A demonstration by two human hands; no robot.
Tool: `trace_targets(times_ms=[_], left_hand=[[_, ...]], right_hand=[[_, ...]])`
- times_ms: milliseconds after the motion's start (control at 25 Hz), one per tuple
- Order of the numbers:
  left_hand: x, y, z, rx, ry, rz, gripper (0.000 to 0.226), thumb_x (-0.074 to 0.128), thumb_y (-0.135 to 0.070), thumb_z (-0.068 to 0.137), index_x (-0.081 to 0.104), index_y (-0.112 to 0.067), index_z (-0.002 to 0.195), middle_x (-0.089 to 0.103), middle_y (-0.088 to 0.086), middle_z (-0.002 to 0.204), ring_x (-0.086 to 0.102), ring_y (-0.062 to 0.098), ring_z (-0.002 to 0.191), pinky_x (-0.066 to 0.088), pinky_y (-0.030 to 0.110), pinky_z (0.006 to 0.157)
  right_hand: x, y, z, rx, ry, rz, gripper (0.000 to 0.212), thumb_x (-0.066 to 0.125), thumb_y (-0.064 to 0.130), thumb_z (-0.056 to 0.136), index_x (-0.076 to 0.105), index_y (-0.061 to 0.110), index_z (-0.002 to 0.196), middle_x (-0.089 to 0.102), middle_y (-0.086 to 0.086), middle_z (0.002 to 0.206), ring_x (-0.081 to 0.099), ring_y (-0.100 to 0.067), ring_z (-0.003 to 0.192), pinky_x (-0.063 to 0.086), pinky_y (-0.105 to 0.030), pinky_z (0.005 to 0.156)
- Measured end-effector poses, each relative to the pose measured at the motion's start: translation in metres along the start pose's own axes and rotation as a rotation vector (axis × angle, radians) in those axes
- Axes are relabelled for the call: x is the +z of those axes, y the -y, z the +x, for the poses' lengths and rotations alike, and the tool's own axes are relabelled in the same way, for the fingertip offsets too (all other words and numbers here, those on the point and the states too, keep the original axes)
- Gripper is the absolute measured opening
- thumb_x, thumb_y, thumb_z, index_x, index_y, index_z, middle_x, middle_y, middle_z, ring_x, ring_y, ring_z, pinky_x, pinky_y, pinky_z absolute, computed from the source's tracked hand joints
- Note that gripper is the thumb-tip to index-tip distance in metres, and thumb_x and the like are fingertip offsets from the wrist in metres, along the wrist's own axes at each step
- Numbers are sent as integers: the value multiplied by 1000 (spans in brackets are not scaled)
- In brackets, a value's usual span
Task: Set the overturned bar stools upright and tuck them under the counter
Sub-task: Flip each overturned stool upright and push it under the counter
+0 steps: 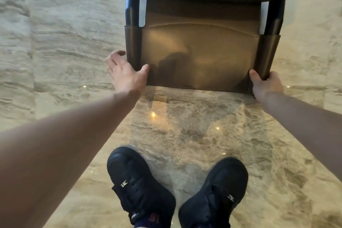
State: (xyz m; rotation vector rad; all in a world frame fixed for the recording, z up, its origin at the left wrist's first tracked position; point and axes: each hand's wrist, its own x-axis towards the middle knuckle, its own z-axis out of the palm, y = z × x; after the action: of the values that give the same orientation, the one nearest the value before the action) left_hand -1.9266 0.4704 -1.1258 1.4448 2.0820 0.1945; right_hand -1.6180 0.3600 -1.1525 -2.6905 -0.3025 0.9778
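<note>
A: Left side first. What's the left hand [125,72] doing?

B: Spread wide, fingers fanned, thumb touching the near left corner of the stool backrest [199,55]. Palm is just beside the left sleeve edge, not closed on it. Looks like it's about to clamp, or has just let go. Can't tell which.

A: And the bar stool [201,29] itself?

B: Straight ahead, far side of both hands, centred between the arms. Brown leather backrest faces the camera, its long edge running left to right. Two dark posts [132,5] go up into the seat at the top of frame. Legs are out of view, so can't tell whether it's fully upright or tilted. No counter visible either.

A: Right side?

B: Right hand [266,85] is wrapped on the near right corner of the backrest, thumb on the front face, fingers hidden behind. Holding it firm, by the look of it.

A: Which hand is nearer the work?

B: Both are level at the backrest's bottom corners; only the right has a grip. My read: the left closes next, then a two-handed push away across the marble floor [185,131]. Black shoes [140,181] are planted near, well apart from the stool.
</note>
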Motion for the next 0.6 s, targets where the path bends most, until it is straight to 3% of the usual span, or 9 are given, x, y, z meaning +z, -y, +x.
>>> trace_targets(times_ms=[120, 360, 440, 520, 600], left_hand=[[13, 7, 14, -166, 110, -162, 70, 70, -44, 84, 39, -8, 134, 48, 11, 134, 47, 28, 125, 39, 43, 107], [27, 4, 44, -197, 31, -132, 54, 63, -53, 87, 56, -8, 116, 62, 11, 115, 60, 29, 107, 51, 43, 93], [20, 2, 48, -214, 50, -48, 54, 61, -52, 89, 56, -6, 116, 61, 14, 116, 59, 32, 109, 50, 44, 94], [9, -8, 44, -209, 74, -14, 55, 61, -50, 90, 55, -3, 118, 61, 17, 119, 57, 35, 112, 48, 46, 96], [-3, -13, 39, -215, 86, 6, 56, 61, -48, 91, 55, -2, 120, 60, 18, 120, 57, 35, 113, 49, 46, 97]], right_hand=[[5, -2, 3, -19, -26, -64, 51, 50, 56, 91, 52, 17, 124, 62, -11, 115, 58, -32, 96, 45, -36, 80], [3, 1, -1, -8, -1, -94, 51, 50, 56, 92, 52, 16, 124, 61, -12, 115, 59, -36, 105, 51, -45, 91], [-5, 11, -2, 44, 66, -106, 46, 52, 53, 93, 54, 16, 119, 60, -9, 108, 61, -32, 93, 57, -47, 83], [-21, 24, -8, 134, 99, -117, 38, 55, 50, 92, 54, 16, 108, 57, -8, 98, 56, -24, 73, 60, -40, 69], [-33, 32, -17, 195, 125, -126, 38, 57, 49, 92, 55, 13, 102, 54, -7, 85, 50, -21, 64, 60, -38, 68]])
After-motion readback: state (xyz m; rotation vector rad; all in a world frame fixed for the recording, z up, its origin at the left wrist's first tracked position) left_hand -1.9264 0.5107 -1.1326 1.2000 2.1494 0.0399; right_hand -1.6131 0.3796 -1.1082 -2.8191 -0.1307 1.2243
